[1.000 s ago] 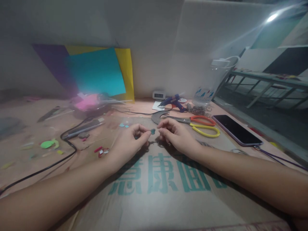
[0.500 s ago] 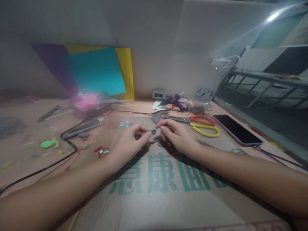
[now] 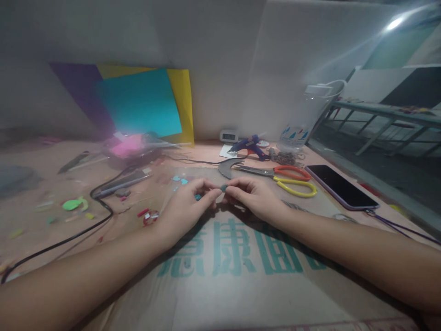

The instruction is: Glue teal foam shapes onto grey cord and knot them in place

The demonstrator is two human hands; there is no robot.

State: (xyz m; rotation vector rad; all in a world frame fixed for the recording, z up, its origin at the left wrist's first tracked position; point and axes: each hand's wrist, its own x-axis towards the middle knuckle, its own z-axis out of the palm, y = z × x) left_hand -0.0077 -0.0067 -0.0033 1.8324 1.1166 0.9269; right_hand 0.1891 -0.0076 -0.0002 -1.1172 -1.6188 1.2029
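A small dark teal piece [image 3: 223, 188] is pinched between the fingertips of both hands, just above the printed board; its exact kind is too small to make out. My left hand [image 3: 195, 198] closes on its left side with thumb and forefinger. From the right, my right hand [image 3: 253, 195] grips it in the same way. Another bit of teal [image 3: 197, 197] shows by the left fingers. Light blue scraps [image 3: 176, 179] lie just beyond my left hand. Behind my right hand are scissors [image 3: 292, 173] with one orange and one yellow handle, beside a grey curved piece [image 3: 227, 169].
A blue glue gun [image 3: 251, 147], a small digital clock [image 3: 228, 136] and a clear bottle [image 3: 296, 124] stand along the back. At right lies a phone [image 3: 341, 186]. A black cable [image 3: 103, 218] crosses the left side among coloured scraps [image 3: 70, 205]. Coloured sheets [image 3: 144, 103] lean on the wall.
My right fingertips have moved in to meet the left ones and now pinch the teal piece too. Half a second ago only the left hand held it. The view has shifted slightly.
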